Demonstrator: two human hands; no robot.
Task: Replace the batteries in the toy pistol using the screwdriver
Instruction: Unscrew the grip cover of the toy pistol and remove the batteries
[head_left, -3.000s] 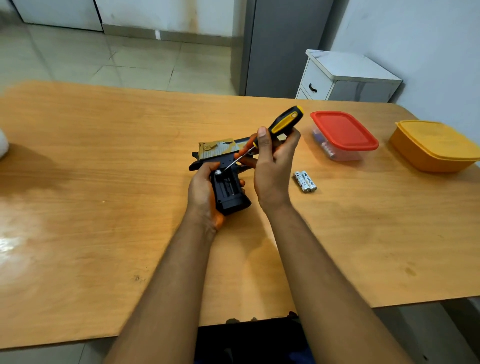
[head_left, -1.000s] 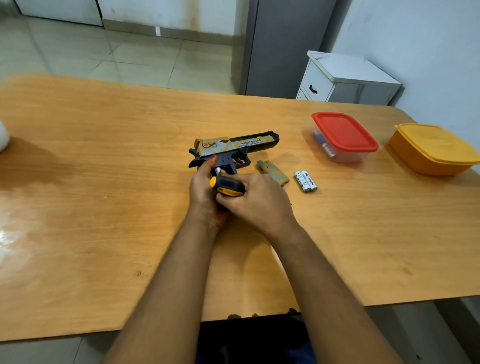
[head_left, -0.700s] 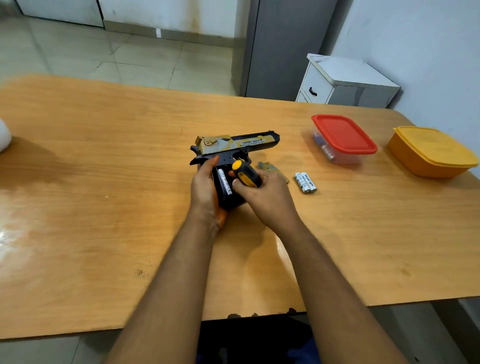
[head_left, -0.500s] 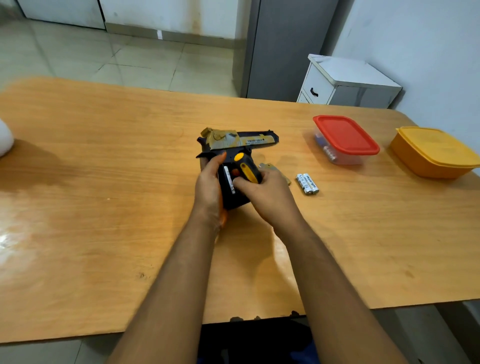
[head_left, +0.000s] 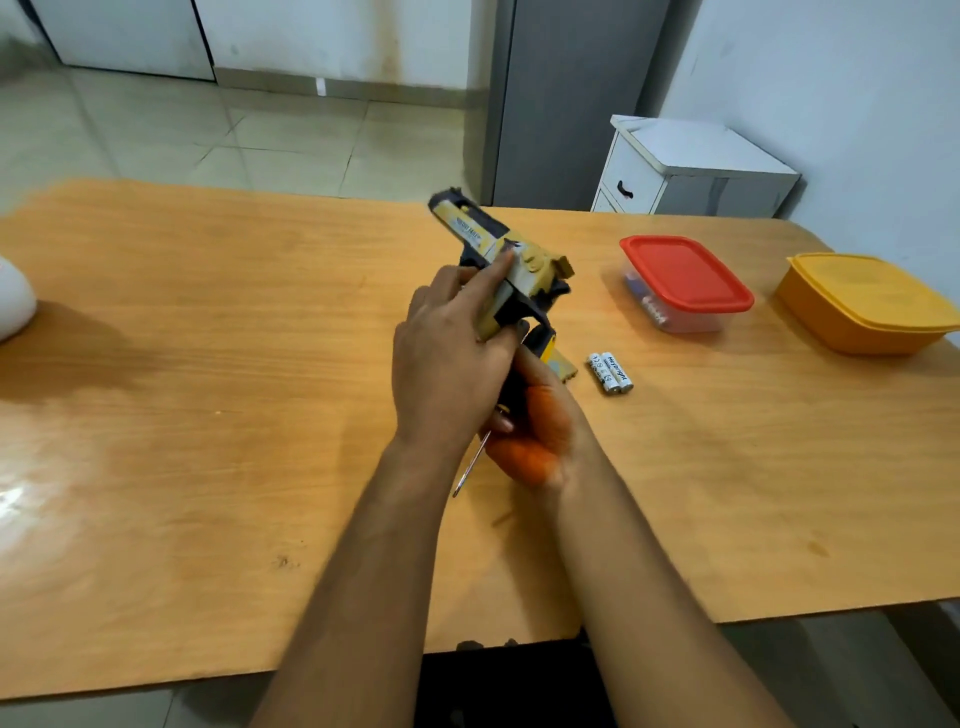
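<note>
Your left hand (head_left: 447, 364) wraps its grip around the handle of the gold and black plastic toy pistol (head_left: 506, 260), one finger stretched along its side. The pistol is lifted above the wooden bench (head_left: 208, 364), tilted, its barrel pointing away from you and to the left. Your right hand (head_left: 540, 426) sits just under it, palm up, fingers curled around the black and yellow screwdriver (head_left: 475, 457). Its thin metal tip points back toward you. Two small white batteries (head_left: 610, 372) lie side by side on the bench, near your right hand. Beyond them sits a clear box with a red lid (head_left: 683, 280), and a yellow box (head_left: 867, 301) further right.
</note>
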